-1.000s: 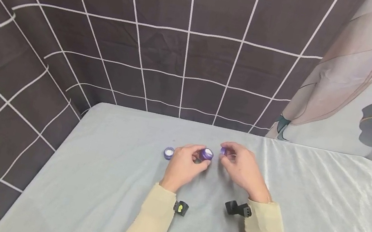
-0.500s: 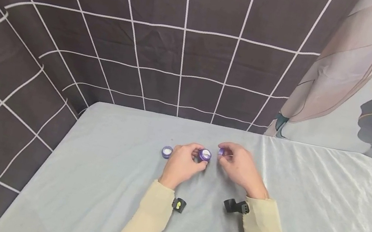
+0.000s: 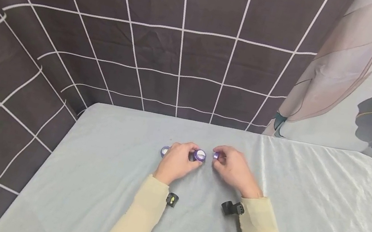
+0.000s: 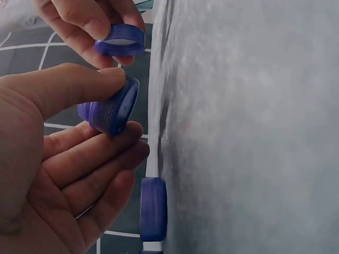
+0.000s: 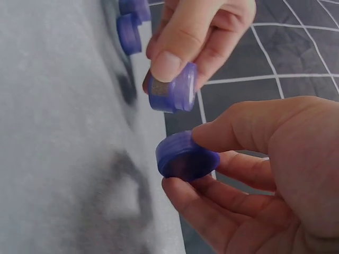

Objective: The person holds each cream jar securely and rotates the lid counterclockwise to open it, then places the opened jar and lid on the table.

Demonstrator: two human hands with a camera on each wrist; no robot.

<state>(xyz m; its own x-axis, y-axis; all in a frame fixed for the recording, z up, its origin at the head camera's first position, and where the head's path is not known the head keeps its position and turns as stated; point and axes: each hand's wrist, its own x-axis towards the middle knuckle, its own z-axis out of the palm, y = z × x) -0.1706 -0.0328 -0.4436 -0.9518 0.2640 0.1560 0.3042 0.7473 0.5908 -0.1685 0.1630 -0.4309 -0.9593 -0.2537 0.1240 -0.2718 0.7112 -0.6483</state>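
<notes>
My left hand point(image 3: 175, 162) pinches a small purple jar point(image 3: 199, 155) between thumb and fingers, above the table. Its white round face turns up toward the head camera; whether that is cream or a seal I cannot tell. In the left wrist view the jar point(image 4: 111, 108) is tilted. My right hand point(image 3: 234, 168) holds a purple lid point(image 3: 216, 155) on edge by its rim. A small gap separates lid and jar; the right wrist view shows the lid point(image 5: 185, 156) apart from the jar point(image 5: 172, 90). Left of my left hand, partly hidden by it, lies another purple round piece point(image 3: 164, 151) with a white middle.
A pale blue velvety cloth covers the table point(image 3: 103, 184). Behind it hangs a dark cloth point(image 3: 204, 57) with a white grid, and a leaf-patterned curtain point(image 3: 342, 98) is at the right. The wrist views show two purple pieces point(image 4: 153, 209) point(image 5: 128, 34) beyond my left hand.
Both hands have shifted slightly left with the jar and the lid. The jar's white face now turns more upward. My left hand covers more of the purple piece on the table.
</notes>
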